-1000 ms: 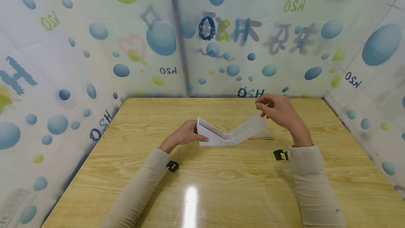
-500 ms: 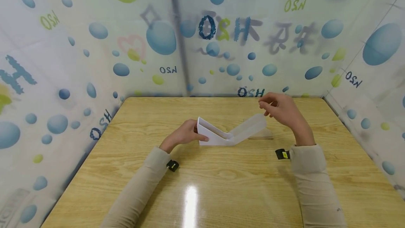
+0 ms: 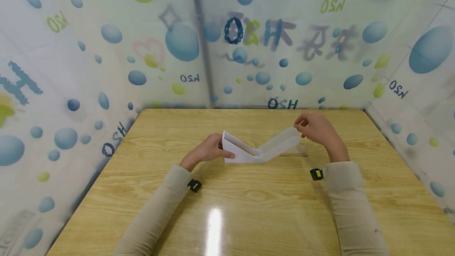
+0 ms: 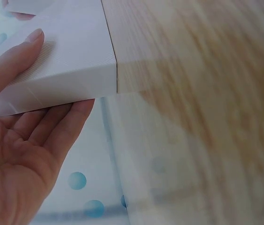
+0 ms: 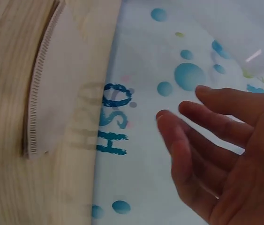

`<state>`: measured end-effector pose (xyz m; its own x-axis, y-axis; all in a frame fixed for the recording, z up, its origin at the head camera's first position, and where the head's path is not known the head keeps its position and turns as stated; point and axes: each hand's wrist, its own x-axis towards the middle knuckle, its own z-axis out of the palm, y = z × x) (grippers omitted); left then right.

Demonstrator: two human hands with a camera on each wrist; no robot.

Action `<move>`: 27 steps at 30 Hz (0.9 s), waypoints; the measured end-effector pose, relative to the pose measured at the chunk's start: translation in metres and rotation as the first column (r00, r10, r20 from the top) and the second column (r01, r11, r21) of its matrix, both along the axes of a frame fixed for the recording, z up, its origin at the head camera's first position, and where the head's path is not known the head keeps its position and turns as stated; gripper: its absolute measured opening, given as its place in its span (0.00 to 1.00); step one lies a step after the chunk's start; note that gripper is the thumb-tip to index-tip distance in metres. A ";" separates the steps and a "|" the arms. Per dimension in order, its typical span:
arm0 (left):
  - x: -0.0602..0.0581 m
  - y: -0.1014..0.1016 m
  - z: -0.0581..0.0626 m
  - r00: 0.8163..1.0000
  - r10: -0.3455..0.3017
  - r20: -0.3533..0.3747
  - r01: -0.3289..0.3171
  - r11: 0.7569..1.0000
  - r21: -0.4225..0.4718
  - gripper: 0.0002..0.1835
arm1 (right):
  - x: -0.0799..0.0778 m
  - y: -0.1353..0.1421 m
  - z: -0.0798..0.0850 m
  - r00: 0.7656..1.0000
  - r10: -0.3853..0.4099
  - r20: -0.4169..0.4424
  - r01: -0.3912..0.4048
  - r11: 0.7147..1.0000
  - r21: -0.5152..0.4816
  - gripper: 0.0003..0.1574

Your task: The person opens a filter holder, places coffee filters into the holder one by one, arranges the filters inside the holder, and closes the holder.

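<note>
A white coffee filter holder (image 3: pixel 239 154) stands on the table in the head view, its translucent lid (image 3: pixel 281 144) tilted up to the right. My left hand (image 3: pixel 207 149) grips its left end, thumb on the front face and fingers round the back, as the left wrist view shows of the holder (image 4: pixel 71 51) too. At the raised end of the lid is my right hand (image 3: pixel 316 129), its fingertips close by the edge. The right wrist view shows its fingers (image 5: pixel 176 154) loosely bent with nothing between them. Behind the lid lie fan-shaped paper coffee filters (image 5: pixel 54 89), crimped along one edge.
The wooden table (image 3: pixel 249 208) reaches back to a patterned fabric wall (image 3: pixel 234 50), with more fabric on both sides. Black wrist cameras sit on the left cuff (image 3: pixel 194 185) and the right cuff (image 3: pixel 316 174).
My right hand drew slightly right, then came down closer to the raised end of the lid. The left hand and the coffee filter holder have stayed in place.
</note>
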<state>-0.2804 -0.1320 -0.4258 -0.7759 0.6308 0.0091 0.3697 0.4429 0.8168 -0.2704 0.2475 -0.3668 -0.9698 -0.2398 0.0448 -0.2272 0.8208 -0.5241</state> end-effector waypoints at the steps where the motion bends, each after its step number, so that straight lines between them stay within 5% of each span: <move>1: 0.000 0.000 0.000 1.000 -0.003 0.003 0.003 1.000 0.004 0.18 | -0.001 0.001 -0.002 1.000 0.000 0.018 0.000 1.000 0.015 0.19; 13: 0.000 0.001 0.000 1.000 0.012 0.011 -0.012 1.000 0.002 0.17 | -0.015 0.009 -0.030 0.988 0.025 0.153 -0.036 0.997 0.071 0.20; 27: 0.000 0.001 -0.001 1.000 0.013 0.022 -0.013 1.000 0.013 0.18 | -0.021 0.008 -0.049 0.984 -0.037 0.172 0.013 0.990 0.141 0.25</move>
<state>-0.2804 -0.1313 -0.4265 -0.7842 0.6206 0.0007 0.3462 0.4365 0.8304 -0.2910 0.2559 -0.4154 -0.9656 -0.2074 -0.1570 -0.1210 0.8924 -0.4347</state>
